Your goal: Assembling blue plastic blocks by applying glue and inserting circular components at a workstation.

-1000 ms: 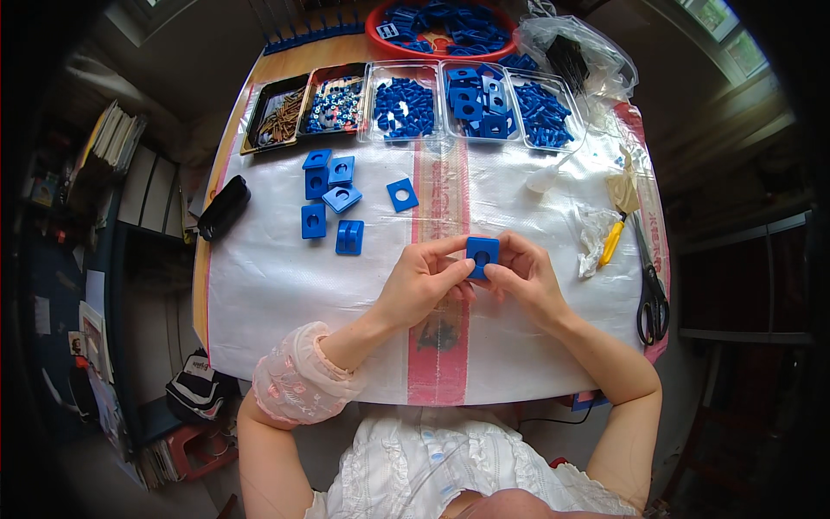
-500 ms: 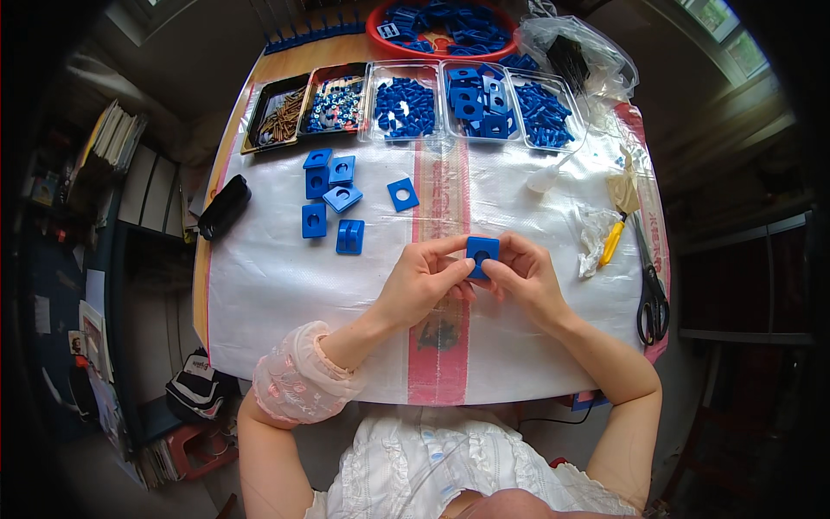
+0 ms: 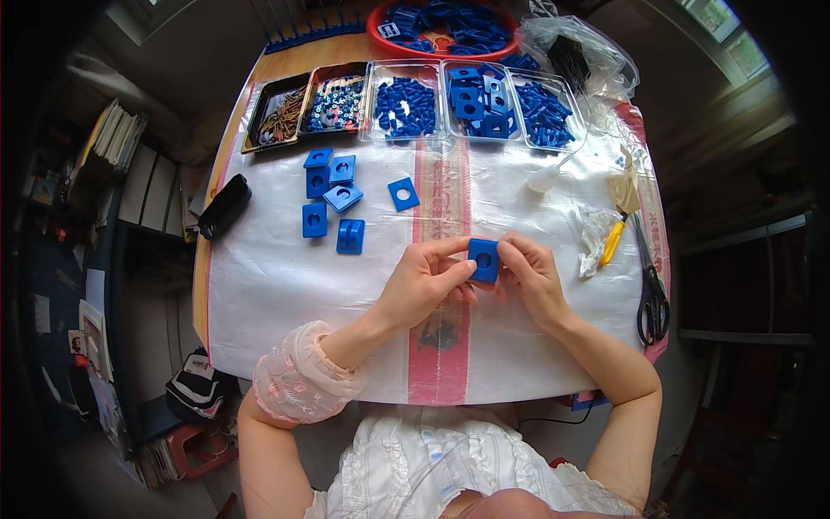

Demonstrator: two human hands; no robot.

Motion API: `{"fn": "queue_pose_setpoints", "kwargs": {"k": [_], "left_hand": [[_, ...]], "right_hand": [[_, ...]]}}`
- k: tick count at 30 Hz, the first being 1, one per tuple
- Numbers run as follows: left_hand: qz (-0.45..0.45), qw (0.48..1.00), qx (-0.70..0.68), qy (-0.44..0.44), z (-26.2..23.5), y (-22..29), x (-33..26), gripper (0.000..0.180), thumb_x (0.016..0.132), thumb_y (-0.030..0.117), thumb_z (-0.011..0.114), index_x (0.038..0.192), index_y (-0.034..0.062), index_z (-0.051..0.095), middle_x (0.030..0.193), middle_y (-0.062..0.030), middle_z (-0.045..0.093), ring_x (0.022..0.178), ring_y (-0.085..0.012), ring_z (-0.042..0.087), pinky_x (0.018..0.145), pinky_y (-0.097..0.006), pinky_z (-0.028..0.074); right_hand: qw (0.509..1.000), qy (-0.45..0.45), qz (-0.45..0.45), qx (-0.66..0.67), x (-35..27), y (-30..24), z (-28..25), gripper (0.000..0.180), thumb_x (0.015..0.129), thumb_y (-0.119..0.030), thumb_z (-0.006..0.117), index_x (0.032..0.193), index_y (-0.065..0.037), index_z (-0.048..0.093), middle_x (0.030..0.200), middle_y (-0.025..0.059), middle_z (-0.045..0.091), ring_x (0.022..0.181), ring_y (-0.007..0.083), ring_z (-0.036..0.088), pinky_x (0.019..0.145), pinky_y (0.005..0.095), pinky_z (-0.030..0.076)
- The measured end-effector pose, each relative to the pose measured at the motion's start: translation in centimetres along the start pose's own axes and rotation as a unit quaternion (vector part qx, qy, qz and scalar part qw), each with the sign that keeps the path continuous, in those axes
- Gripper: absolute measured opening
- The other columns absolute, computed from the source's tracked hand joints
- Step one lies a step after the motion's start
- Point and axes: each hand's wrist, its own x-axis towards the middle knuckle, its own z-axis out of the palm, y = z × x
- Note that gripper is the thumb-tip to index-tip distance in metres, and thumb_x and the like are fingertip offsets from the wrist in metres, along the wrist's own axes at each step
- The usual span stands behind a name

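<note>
Between my two hands, above the red stripe of the table cover, I hold a blue square plastic piece [image 3: 484, 260] with a round hole. My left hand [image 3: 428, 281] pinches its left side, thumb on the front face near the hole. At its right edge the thumb and fingers of my right hand [image 3: 534, 281] are closed on it. Several similar blue pieces [image 3: 316, 182] lie in a loose group to the left. A single thin blue square plate [image 3: 403, 195] with a round hole lies flat nearer the middle.
Along the back stand trays of screws [image 3: 281, 121], nuts [image 3: 335, 104], small blue parts [image 3: 405, 105] and blue plates [image 3: 468, 109]. Behind them is a red basin [image 3: 373, 33] of blue pieces. A black case [image 3: 225, 208] lies left; scissors [image 3: 653, 307] and a yellow-handled tool [image 3: 612, 244] lie right.
My right thumb has moved off the front of the blue piece to its right edge. The piece has tilted slightly and shifted a little right. My left hand keeps its pinch.
</note>
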Motion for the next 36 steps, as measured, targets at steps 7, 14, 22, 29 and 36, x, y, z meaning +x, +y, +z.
{"fn": "queue_pose_setpoints", "kwargs": {"k": [7,14,22,29,36], "left_hand": [[-0.002,1.000,0.003,0.010,0.3,0.3,-0.1,0.037,0.097,0.008,0.057,0.133,-0.0025,0.056,0.094,-0.0127,0.073,0.074,-0.0109,0.069,0.067,-0.021,0.056],[0.028,0.999,0.043,0.005,0.4,0.3,-0.3,0.037,0.097,0.008,0.059,0.133,0.0003,0.058,0.095,-0.0108,0.073,0.075,-0.0108,0.069,0.068,-0.022,0.056],[0.038,0.998,0.043,0.018,0.7,0.3,-0.3,0.038,0.096,0.007,0.058,0.133,0.0010,0.058,0.092,-0.0094,0.074,0.071,-0.0096,0.067,0.066,-0.023,0.055],[0.047,0.997,0.053,0.019,0.8,0.6,-0.4,0.038,0.095,0.005,0.058,0.133,0.0025,0.058,0.098,-0.0093,0.073,0.081,-0.0118,0.070,0.068,-0.023,0.055],[0.053,0.996,0.066,0.041,1.4,0.8,-0.8,0.035,0.098,0.007,0.056,0.132,0.0009,0.057,0.100,-0.0091,0.072,0.087,-0.0135,0.070,0.069,-0.024,0.055]], "right_hand": [[1.000,-0.011,-0.005,0.023,0.1,0.3,0.0,0.027,0.103,-0.024,0.053,0.093,0.000,0.062,0.075,0.0022,0.061,0.059,0.0056,0.056,0.052,0.0206,0.043],[0.999,-0.013,-0.008,0.044,0.1,0.3,-0.2,0.025,0.102,-0.021,0.055,0.092,0.000,0.063,0.075,0.0022,0.062,0.059,0.0053,0.056,0.052,0.0203,0.044],[0.999,-0.002,-0.003,0.043,0.1,0.0,-0.1,0.025,0.101,-0.022,0.056,0.093,0.001,0.064,0.075,0.0020,0.062,0.059,0.0053,0.057,0.051,0.0201,0.044],[0.999,-0.009,-0.006,0.049,0.3,0.2,-0.1,0.025,0.101,-0.021,0.056,0.095,0.001,0.064,0.075,0.0021,0.062,0.059,0.0053,0.057,0.051,0.0202,0.045],[0.999,-0.009,-0.006,0.036,0.1,0.1,0.1,0.025,0.102,-0.021,0.055,0.097,0.002,0.063,0.076,0.0029,0.062,0.059,0.0060,0.057,0.052,0.0205,0.045]]}}
